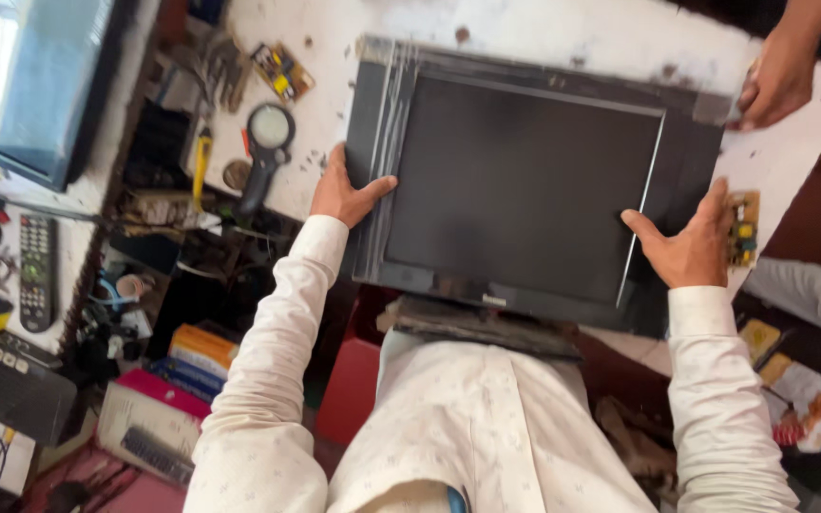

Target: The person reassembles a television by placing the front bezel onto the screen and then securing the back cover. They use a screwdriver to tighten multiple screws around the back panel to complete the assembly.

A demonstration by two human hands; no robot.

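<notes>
Both hands grip a flat dark monitor (525,190) at frame centre.
Left hand (344,195) clasps its left edge, right hand (691,247) its right; glossy rectangular screen, seemingly resting on the white, scuffed desk (525,28).

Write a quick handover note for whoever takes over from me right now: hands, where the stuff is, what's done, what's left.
Left hand: gripping the left edge of the monitor, thumb on the front bezel.
Right hand: gripping the right edge, thumb on the bezel.
Monitor: lying screen-up on the white table, its near edge hanging over the table towards you.
Another person's hand rests at the far right corner of the monitor.
Circuit board lies just right of your right hand; magnifier lies left of the monitor.
Done: monitor is flat on the table.
Left: casing looks closed; nothing visibly opened yet.
</notes>
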